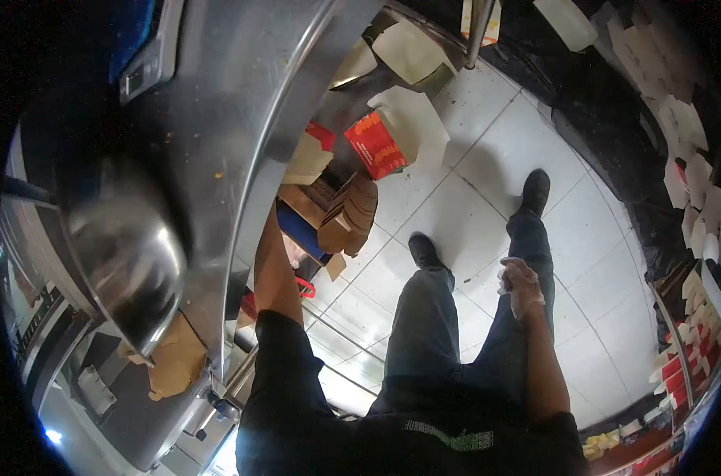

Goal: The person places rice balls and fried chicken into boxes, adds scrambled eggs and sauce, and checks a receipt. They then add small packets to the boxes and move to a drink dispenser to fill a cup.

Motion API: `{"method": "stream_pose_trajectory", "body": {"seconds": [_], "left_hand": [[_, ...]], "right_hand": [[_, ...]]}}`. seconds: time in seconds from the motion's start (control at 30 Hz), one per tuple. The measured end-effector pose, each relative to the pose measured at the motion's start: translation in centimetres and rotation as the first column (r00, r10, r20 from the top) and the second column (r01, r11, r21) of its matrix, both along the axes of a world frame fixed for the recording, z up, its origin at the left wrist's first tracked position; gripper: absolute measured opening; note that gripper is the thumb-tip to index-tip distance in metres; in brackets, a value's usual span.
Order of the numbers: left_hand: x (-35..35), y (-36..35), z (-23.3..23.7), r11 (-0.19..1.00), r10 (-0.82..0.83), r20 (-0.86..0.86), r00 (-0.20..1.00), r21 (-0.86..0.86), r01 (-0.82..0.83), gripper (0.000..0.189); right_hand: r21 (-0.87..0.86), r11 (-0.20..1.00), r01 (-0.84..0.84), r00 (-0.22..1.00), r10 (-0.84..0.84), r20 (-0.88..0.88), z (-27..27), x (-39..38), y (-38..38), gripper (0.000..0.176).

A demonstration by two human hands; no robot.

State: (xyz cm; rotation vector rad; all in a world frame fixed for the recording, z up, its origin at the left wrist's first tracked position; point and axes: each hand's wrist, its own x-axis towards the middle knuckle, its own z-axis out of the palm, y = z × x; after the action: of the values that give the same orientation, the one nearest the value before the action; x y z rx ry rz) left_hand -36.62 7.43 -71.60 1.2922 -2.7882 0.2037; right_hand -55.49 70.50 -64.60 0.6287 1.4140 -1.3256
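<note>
My right hand [521,287] wears a clear plastic glove and hangs above my right thigh, its fingers curled in with nothing visible in them. My left forearm [278,274] reaches forward along the edge of the steel counter [222,103]; the hand itself is hidden beneath that edge. Closest to this arm are a stack of folded brown cardboard boxes [351,214] and a blue-sided container [301,234]. Just past them stand a cream-coloured carton [309,161] and an open red-and-white carton [379,145].
A shiny steel bowl [126,246] and a brown paperboard piece [178,357] are on the left. Black plastic sheeting [606,151] and rows of folded cartons [686,190] line the right. White floor tiles [471,198] lie underfoot. A metal post [478,36] stands ahead.
</note>
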Motion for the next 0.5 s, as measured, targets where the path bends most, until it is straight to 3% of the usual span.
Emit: {"method": "stream_pose_trajectory", "body": {"seconds": [0.1, 0.13, 0.2, 0.27, 0.3, 0.33, 0.37, 0.43, 0.5], "left_hand": [[1.0, 0.8, 1.2, 0.998, 0.049, -0.061, 0.997, 0.033, -0.047, 0.022], [0.6, 1.0, 1.4, 0.997, 0.069, -0.088, 0.994, 0.048, -0.065, 0.022], [1.4, 1.3, 2.6, 0.992, 0.117, -0.115, 0.987, 0.065, -0.11, 0.022], [1.1, 2.2, 3.9, 0.987, 0.145, -0.141, 0.979, 0.093, -0.133, 0.021], [1.5, 2.0, 4.0, 0.983, 0.163, -0.172, 0.971, 0.116, -0.145, 0.021], [1.5, 2.6, 4.4, 0.976, 0.193, -0.204, 0.96, 0.145, -0.165, 0.021], [1.5, 3.3, 4.7, 0.964, 0.234, -0.24, 0.942, 0.183, -0.192, 0.021], [1.9, 5.7, 6.6, 0.923, 0.346, -0.3, 0.889, 0.279, -0.265, 0.021], [3.1, 8.5, 8.4, 0.87, 0.441, -0.328, 0.835, 0.386, -0.307, 0.022]], "right_hand": [[0.044, 0.971, -0.237, 0.965, 0.24, -0.101, 0.7, 0.2, 0.5, 0.024], [-0.275, 0.947, 0.169, 0.97, -0.11, 0.216, -4.0, 2.4, 3.8, 0.033], [-0.334, 0.94, -0.072, 0.994, 0.038, -0.106, -4.6, 2.8, 3.8, 0.036], [-0.481, 0.875, 0.051, 0.998, -0.029, 0.053, -6.7, 4.7, 6.4, 0.038], [-0.411, 0.903, -0.129, 0.987, 0.077, -0.141, -6.4, 4.2, 5.9, 0.036], [-0.233, 0.914, -0.332, 0.908, 0.243, -0.34, -4.6, 3.5, 4.9, 0.035], [0.073, 0.837, -0.542, 0.7, 0.498, -0.512, -2.9, 2.3, 4.0, 0.034], [0.287, 0.71, -0.643, 0.468, 0.66, -0.587, 1.1, 1.1, 3.0, 0.031], [0.332, 0.659, -0.674, 0.368, 0.69, -0.623, 4.6, 0.7, 2.3, 0.029]]}}
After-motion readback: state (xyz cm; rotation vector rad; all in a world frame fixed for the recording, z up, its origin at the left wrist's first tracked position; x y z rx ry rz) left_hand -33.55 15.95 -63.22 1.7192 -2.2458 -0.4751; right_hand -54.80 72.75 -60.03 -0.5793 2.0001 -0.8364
